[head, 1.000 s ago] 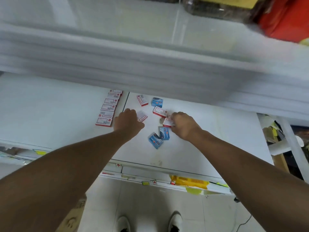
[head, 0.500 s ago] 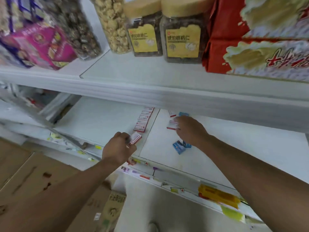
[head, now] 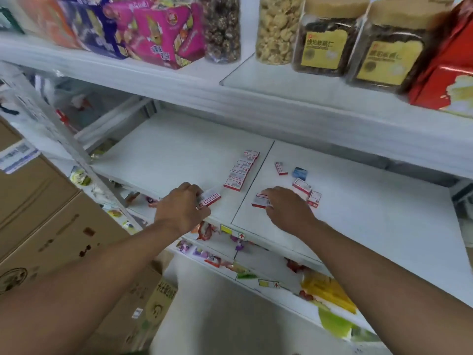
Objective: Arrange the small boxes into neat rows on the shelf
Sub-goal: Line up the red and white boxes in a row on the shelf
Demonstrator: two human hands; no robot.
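Here the sorting is partway through: a row of red-and-white boxes (head: 241,173) already runs front to back on the white shelf (head: 166,160), just left of the seam between the two shelf panels, and its near end stops short of the front edge. The left hand (head: 182,210) is closed around one red-and-white box (head: 210,198), pinched at its end with most of the box sticking out past the fingers, and it hovers near the front of the shelf, just beside the nearest box of the row. The right hand (head: 286,210) rests curled over another red-and-white box (head: 260,200) lying flat on the right panel; whether it has truly gripped it or only touches it cannot be told. Loose boxes wait further on: a pair of red ones (head: 307,192) just beyond the right hand, a single red one (head: 281,168) nearer the back, and a blue box (head: 300,173) beside that. The step in hand looks like adding the held box to the near end of the row. That would call for turning it to match the others, setting it flush against the last box, and then passing the right hand's box across to follow.
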